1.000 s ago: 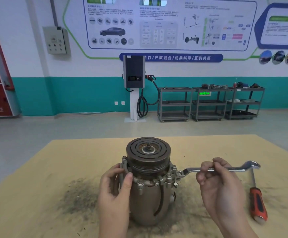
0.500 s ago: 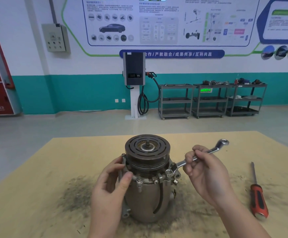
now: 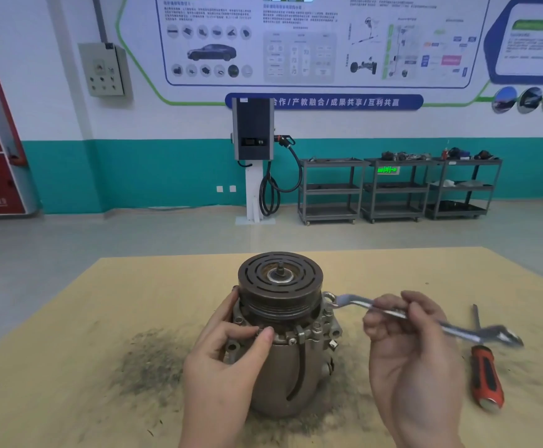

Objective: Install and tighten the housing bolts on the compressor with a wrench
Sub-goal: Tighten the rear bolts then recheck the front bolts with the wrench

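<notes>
The compressor [image 3: 279, 376] stands upright in the middle of the table, dark grooved pulley on top and a flange of housing bolts [image 3: 315, 331] below it. My left hand [image 3: 228, 347] grips the flange on its left side, thumb on the front rim. My right hand [image 3: 405, 344] pinches the shaft of a silver wrench [image 3: 360, 303]. The wrench's near end sits at a bolt on the flange's right side, behind the pulley edge; its far end points right and is blurred.
A red-handled screwdriver [image 3: 486, 379] lies on the wooden table [image 3: 69, 318] right of my right hand. Dark metal filings are spread around the compressor's base. Beyond the table are a charging post and shelving carts against the wall.
The wrench handle has swung from pointing up and right, round toward me and lower on the right. My right hand moved with it. My left hand keeps its grip on the flange.
</notes>
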{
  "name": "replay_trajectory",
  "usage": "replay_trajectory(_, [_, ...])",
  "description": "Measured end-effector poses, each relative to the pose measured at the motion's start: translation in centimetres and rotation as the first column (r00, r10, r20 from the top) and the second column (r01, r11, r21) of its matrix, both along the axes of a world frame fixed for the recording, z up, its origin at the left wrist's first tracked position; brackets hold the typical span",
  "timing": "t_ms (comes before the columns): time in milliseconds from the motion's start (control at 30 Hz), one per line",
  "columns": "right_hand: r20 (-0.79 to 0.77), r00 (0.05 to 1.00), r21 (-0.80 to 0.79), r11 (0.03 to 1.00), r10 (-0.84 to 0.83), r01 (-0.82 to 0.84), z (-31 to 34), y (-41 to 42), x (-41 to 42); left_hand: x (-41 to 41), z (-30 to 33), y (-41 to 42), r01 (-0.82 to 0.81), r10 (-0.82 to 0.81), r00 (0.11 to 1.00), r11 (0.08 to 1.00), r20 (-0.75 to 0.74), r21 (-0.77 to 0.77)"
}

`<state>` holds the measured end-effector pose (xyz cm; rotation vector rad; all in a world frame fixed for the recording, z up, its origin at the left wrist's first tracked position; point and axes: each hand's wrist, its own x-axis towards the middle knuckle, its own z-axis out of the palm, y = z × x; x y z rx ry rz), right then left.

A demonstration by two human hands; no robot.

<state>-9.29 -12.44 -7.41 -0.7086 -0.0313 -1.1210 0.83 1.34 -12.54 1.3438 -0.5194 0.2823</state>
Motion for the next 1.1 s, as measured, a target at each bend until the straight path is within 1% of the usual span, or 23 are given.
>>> replay_trajectory(67, [-0.039, 0.997, -0.015, 0.997, 0.071, -0.071, 0.9, 0.3, 0.2, 0.1, 0.0, 0.0, 0.017, -0.017, 1.000, 1.000, -0.013, -0.008])
replay_trajectory(133, [-0.110, 0.986, -0.067, 0.988, 0.128, -0.136, 0.9, 1.7, 0.6, 0.4, -0.1, 0.4, 0.065, -0.065, 0.998, 0.998, -0.016, -0.018])
replay_trajectory(233, [-0.153, 0.979, -0.098, 0.984, 0.136, -0.152, -0.2, 4.0, 1.2, 1.5, 0.1, 1.6, 0.158, -0.163, 0.985, 0.984, -0.061, -0.076])
replay_trajectory(267, [-0.155, 0.980, -0.104, 0.984, 0.125, -0.142, -0.6, 4.4, 1.4, 2.1, 0.4, 2.0, 0.202, -0.206, 0.975, 0.978, -0.086, -0.055])
replay_trajectory(333, [-0.152, 0.981, -0.098, 0.986, 0.118, -0.134, -1.1, 4.8, 1.5, 3.9, 1.0, 2.4, 0.360, -0.347, 0.928, 0.929, -0.133, 0.088])
replay_trajectory(400, [-0.149, 0.984, -0.081, 0.990, 0.102, -0.115, -1.2, 4.9, 1.6, 5.4, 2.2, 2.2, 0.503, -0.485, 0.864, 0.813, -0.138, 0.294])
replay_trajectory(433, [-0.149, 0.985, -0.075, 0.992, 0.089, -0.101, -1.2, 4.9, 1.7, 6.0, 2.7, 1.9, 0.546, -0.540, 0.832, 0.750, -0.130, 0.374])
replay_trajectory(467, [-0.147, 0.986, -0.071, 0.993, 0.079, -0.090, -1.2, 4.9, 1.8, 6.4, 3.1, 1.7, 0.557, -0.567, 0.815, 0.712, -0.118, 0.427])
replay_trajectory(500, [-0.146, 0.987, -0.069, 0.994, 0.074, -0.085, -1.1, 4.9, 1.8, 6.6, 3.3, 1.6, 0.546, -0.562, 0.819, 0.702, -0.114, 0.457])
replay_trajectory(533, [-0.147, 0.986, -0.068, 0.994, 0.076, -0.087, -1.1, 4.8, 1.8, 6.6, 3.4, 1.6, 0.521, -0.533, 0.837, 0.712, -0.120, 0.470])
replay_trajectory(633, [-0.147, 0.986, -0.070, 0.993, 0.080, -0.091, -1.4, 4.9, 1.9, 6.0, 2.9, 1.6, 0.406, -0.405, 0.908, 0.780, -0.112, 0.476])
replay_trajectory(700, [-0.139, 0.990, -0.066, 0.997, 0.038, -0.048, -1.7, 4.8, 1.6, 4.7, 2.4, 1.3, 0.285, -0.284, 0.955, 0.816, -0.081, 0.503])
replay_trajectory(767, [-0.131, 0.991, -0.063, 0.998, -0.004, -0.005, -1.8, 4.1, 1.1, 2.6, 2.0, 0.6, 0.116, -0.111, 0.993, 0.868, -0.038, 0.482])
replay_trajectory(833, [-0.126, 0.992, -0.059, 0.998, -0.021, 0.014, -1.9, 3.6, 0.6, 0.6, 1.7, -0.4, -0.062, 0.073, 0.997, 0.888, -0.007, 0.457])
replay_trajectory(900, [-0.114, 0.991, -0.074, 0.996, -0.066, 0.057, -2.1, 3.6, 0.3, -0.9, 1.7, -1.1, -0.173, 0.185, 0.983, 0.871, 0.019, 0.459])
replay_trajectory(967, [-0.112, 0.984, -0.120, 0.985, -0.140, 0.127, -2.1, 4.0, 0.2, -1.7, 1.8, -1.6, -0.219, 0.230, 0.973, 0.859, 0.034, 0.463])
replay_trajectory(1000, [-0.111, 0.981, -0.143, 0.980, -0.158, 0.141, -2.0, 4.1, 0.1, -1.8, 1.6, -1.7, -0.219, 0.227, 0.973, 0.864, 0.037, 0.453])
replay_trajectory(1033, [-0.103, 0.983, -0.156, 0.978, -0.154, 0.137, -1.8, 4.0, -0.1, -1.9, 1.3, -1.7, -0.202, 0.206, 0.978, 0.884, 0.038, 0.422])
replay_trajectory(1100, [-0.051, 0.993, -0.123, 0.988, -0.103, 0.096, -1.2, 3.5, -0.4, -1.9, 0.4, -1.2, -0.109, 0.110, 0.994, 0.949, 0.013, 0.297])
